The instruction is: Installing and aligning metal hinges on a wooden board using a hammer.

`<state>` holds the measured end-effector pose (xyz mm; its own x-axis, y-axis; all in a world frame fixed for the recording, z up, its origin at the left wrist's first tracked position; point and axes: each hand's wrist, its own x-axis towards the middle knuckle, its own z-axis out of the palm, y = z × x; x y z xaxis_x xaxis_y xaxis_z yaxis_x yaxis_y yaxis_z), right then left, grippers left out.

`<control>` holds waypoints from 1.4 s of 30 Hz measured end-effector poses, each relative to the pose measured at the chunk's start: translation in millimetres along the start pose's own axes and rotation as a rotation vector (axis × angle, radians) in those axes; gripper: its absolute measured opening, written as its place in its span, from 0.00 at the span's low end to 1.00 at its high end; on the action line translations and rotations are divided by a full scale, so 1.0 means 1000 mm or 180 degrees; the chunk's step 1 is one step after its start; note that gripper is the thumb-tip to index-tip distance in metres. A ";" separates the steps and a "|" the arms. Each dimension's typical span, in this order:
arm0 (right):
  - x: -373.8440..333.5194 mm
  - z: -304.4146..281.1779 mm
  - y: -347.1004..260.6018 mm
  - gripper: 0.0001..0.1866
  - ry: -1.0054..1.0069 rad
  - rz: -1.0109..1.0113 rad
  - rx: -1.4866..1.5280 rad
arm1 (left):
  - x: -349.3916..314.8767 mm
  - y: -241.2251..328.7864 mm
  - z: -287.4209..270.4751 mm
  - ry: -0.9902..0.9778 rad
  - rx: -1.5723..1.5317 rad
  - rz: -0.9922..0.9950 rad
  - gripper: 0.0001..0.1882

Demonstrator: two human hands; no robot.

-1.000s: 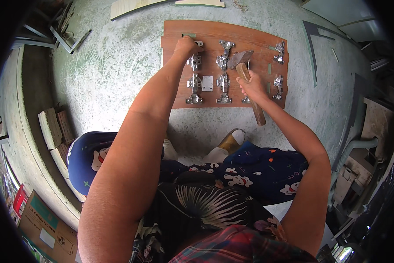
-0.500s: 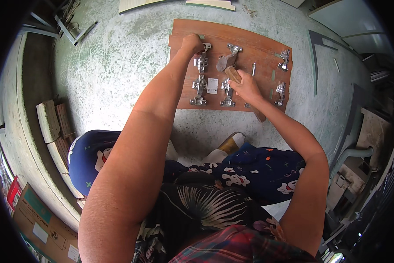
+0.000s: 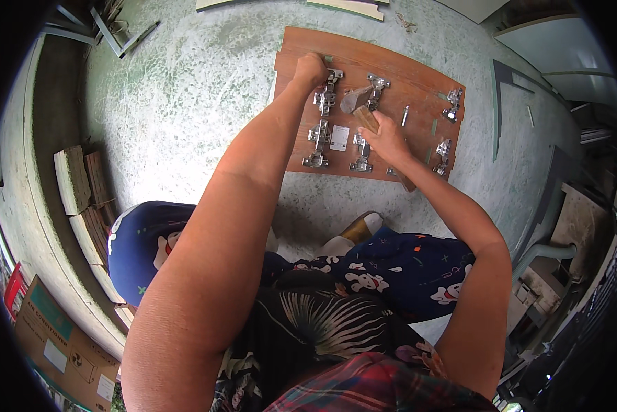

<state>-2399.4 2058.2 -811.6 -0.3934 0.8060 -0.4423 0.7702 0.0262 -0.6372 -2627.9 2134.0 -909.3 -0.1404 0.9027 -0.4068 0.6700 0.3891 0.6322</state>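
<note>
A reddish-brown wooden panel (image 3: 377, 51) lies on the floor, with several silver cabinet hinges on it. My left hand (image 3: 312, 69) is closed at the panel's far left part, by the end of the farthest left hinge (image 3: 326, 96). Its fingertips are hidden, so what they pinch does not show. My right hand (image 3: 389, 141) is wrapped round the wooden handle of a hatchet (image 3: 353, 101). The hatchet's flared grey metal head, slightly blurred, is over the panel near the upper middle hinge (image 3: 378, 84). A white label (image 3: 339, 138) sits between the two nearer hinges.
Two more hinges, one of them an upper right hinge (image 3: 452, 106), lie along the panel's right side. Wood blocks (image 3: 71, 180) and a cardboard box (image 3: 61, 343) stand left. Metal frame pieces (image 3: 119, 38) lie at the far left, a dark angled strip (image 3: 498, 103) at right.
The panel and both hands appear slightly farther right as the view shifts. The hatchet head has moved slightly relative to the hinges. My left hand keeps its place by the far left hinge.
</note>
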 end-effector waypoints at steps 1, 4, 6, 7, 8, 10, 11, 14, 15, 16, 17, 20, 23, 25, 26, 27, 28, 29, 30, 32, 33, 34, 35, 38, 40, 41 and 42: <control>0.000 0.002 -0.001 0.16 -0.0032 -0.0090 -0.0011 | 0.001 0.000 0.001 0.0143 0.0194 0.0102 0.07; -0.001 0.004 -0.014 0.17 -0.0214 -0.0008 0.0010 | 0.004 -0.005 0.002 0.0116 0.0120 0.0028 0.07; 0.003 0.008 -0.013 0.17 -0.0112 -0.0291 -0.0112 | 0.004 -0.004 0.002 0.0009 -0.0007 -0.0042 0.10; 0.004 0.008 -0.011 0.17 0.0011 -0.0568 -0.0239 | 0.004 0.000 0.003 -0.0102 -0.0135 -0.0087 0.14; 0.004 0.006 -0.008 0.17 0.0012 -0.0554 -0.0251 | 0.003 0.003 0.003 -0.0112 -0.0149 -0.0080 0.14; 0.008 0.007 -0.017 0.17 -0.0224 -0.0318 -0.0174 | 0.003 -0.001 -0.001 -0.0165 -0.0110 -0.0083 0.13; 0.010 0.007 -0.022 0.17 -0.0242 -0.0327 -0.0161 | 0.002 -0.003 -0.003 -0.0162 -0.0101 -0.0105 0.13; 0.015 0.004 -0.021 0.17 -0.0245 -0.0487 -0.0404 | 0.000 0.004 -0.005 -0.0292 -0.0159 -0.0195 0.13; 0.019 0.003 -0.019 0.17 -0.0393 -0.0497 -0.0564 | 0.000 0.005 -0.006 -0.0241 -0.0088 -0.0152 0.13; 0.020 0.003 -0.018 0.17 -0.0540 -0.0505 -0.0726 | -0.001 0.007 -0.006 -0.0189 -0.0018 -0.0107 0.13; 0.020 0.003 -0.016 0.17 -0.0531 -0.0499 -0.0731 | -0.003 0.008 -0.006 -0.0191 -0.0021 -0.0096 0.13; 0.019 0.006 -0.015 0.17 -0.0579 -0.0405 -0.0767 | -0.005 0.003 -0.008 -0.0126 -0.0206 -0.0182 0.13; 0.015 0.004 -0.014 0.17 -0.0440 -0.0403 -0.0681 | -0.006 0.007 -0.008 -0.0109 -0.0228 -0.0084 0.12; 0.016 -0.002 -0.014 0.17 -0.0567 -0.0477 -0.0945 | -0.006 0.011 -0.005 -0.0027 -0.0033 0.0086 0.11; 0.015 -0.003 -0.013 0.17 -0.0585 -0.0506 -0.0994 | -0.007 0.010 -0.003 -0.0016 0.0030 0.0089 0.11; 0.014 -0.002 -0.013 0.17 -0.0576 -0.0520 -0.0970 | -0.006 0.008 -0.002 0.0000 0.0105 0.0105 0.11; 0.014 0.001 -0.010 0.17 -0.0503 -0.0566 -0.0912 | -0.003 0.004 -0.004 -0.0039 0.0142 0.0099 0.11; 0.013 0.003 -0.006 0.17 -0.0443 -0.0608 -0.0848 | 0.000 0.000 -0.004 -0.0087 0.0182 0.0081 0.11; 0.009 0.000 -0.009 0.22 -0.0577 -0.0514 -0.0750 | -0.002 -0.001 0.000 -0.0068 0.0226 0.0121 0.12; 0.000 -0.012 -0.011 0.22 -0.0437 -0.0543 -0.0790 | 0.000 0.006 0.000 -0.0029 0.0196 0.0283 0.12; -0.002 -0.017 -0.014 0.22 -0.0367 -0.0665 -0.0755 | 0.003 0.006 -0.002 -0.0106 0.0257 0.0090 0.13; -0.004 -0.017 -0.012 0.21 -0.0277 -0.0724 -0.0822 | 0.006 0.006 -0.004 -0.0193 0.0321 -0.0111 0.14; -0.005 -0.019 -0.010 0.21 -0.0206 -0.0713 -0.0829 | 0.011 0.006 -0.009 -0.0182 0.0335 -0.0042 0.14; -0.013 -0.028 -0.001 0.19 -0.0121 -0.0560 -0.0662 | 0.011 0.015 -0.016 -0.0298 0.0757 -0.0264 0.18; -0.020 -0.037 0.013 0.19 0.0113 -0.0535 -0.0707 | 0.011 0.035 -0.031 -0.0094 0.1078 -0.0146 0.21; -0.023 -0.042 0.016 0.20 0.0250 -0.0567 -0.0731 | 0.014 0.046 -0.043 -0.0052 0.1268 -0.0064 0.21; -0.023 -0.045 0.008 0.20 0.0215 -0.0420 -0.0684 | 0.015 0.049 -0.058 0.0271 0.1019 0.0146 0.19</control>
<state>-2361.7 2066.6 -778.1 -0.4685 0.8248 -0.3165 0.8063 0.2529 -0.5347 -2639.1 2177.9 -846.1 -0.1562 0.9353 -0.3175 0.8702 0.2823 0.4038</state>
